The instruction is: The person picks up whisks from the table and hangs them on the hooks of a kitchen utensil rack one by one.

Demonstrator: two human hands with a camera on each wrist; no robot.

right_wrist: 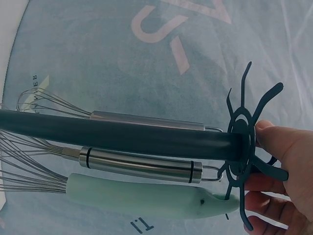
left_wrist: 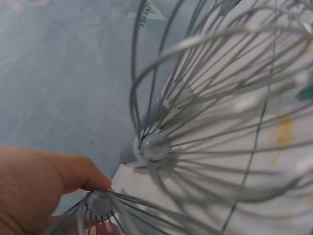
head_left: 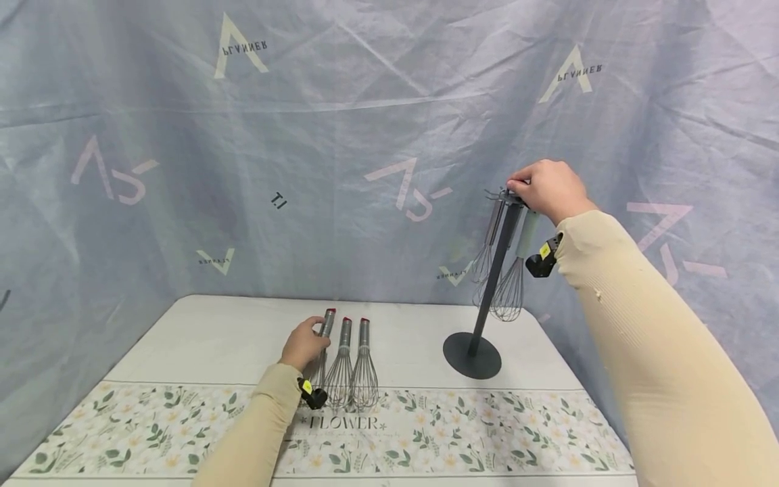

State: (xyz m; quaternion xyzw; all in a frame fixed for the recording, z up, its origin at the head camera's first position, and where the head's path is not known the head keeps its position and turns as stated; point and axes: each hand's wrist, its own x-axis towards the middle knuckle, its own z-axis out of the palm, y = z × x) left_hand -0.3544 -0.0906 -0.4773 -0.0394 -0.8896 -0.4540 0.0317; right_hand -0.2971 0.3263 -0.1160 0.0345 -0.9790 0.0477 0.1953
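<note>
At the left of the table, my left hand (head_left: 304, 343) pinches the handle of a steel whisk (head_left: 327, 326) with a red end. Two similar whisks, a middle one (head_left: 345, 333) and a right one (head_left: 364, 333), lie beside it, wires toward me. My right hand (head_left: 554, 189) holds the top of a dark utensil stand (head_left: 494, 277) between thumb and fingers, around its hooked ring (right_wrist: 239, 149). Hanging from the hooks are a green-handled whisk (right_wrist: 137, 196), a steel whisk with black bands (right_wrist: 142, 165) and another steel-handled whisk (right_wrist: 146, 119), partly behind the post.
The stand's round base (head_left: 456, 355) rests on the right side of the white table (head_left: 414, 352). A floral band (head_left: 475, 433) with lettering crosses the table's front. Grey-blue printed cloth (head_left: 304, 169) hangs behind and at both sides.
</note>
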